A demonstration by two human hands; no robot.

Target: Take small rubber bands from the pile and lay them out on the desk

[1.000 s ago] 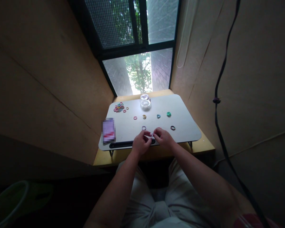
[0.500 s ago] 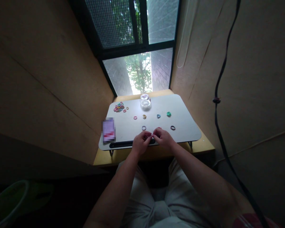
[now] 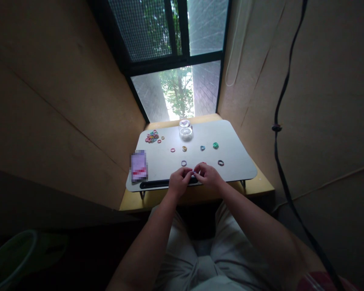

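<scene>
My left hand [image 3: 179, 180] and my right hand [image 3: 208, 176] meet over the table's near edge, both closed in a pinch. Between their fingertips is a small pale hair tie [image 3: 194, 173], mostly covered by the fingers. Just beyond the left hand lies a lilac hair tie [image 3: 184, 163]. A red one [image 3: 203, 163] shows partly behind my right hand, and a dark one [image 3: 221, 163] lies to its right. Farther back sit a pink hair tie [image 3: 172, 150], a yellow-brown group [image 3: 184, 148], a blue group [image 3: 202, 148] and a green group [image 3: 215, 145].
The white lap table [image 3: 236, 153] stands on a wooden ledge [image 3: 261, 188] below a window. At its back left is a mixed heap of hair ties [image 3: 152, 136]. A clear round container [image 3: 186, 132] stands at the back, a blurred-out purple rectangle [image 3: 138, 165] at the left.
My fingers have shifted slightly around the small hair tie, with the left fingertips pressed closer together. Everything on the table stays where it was.
</scene>
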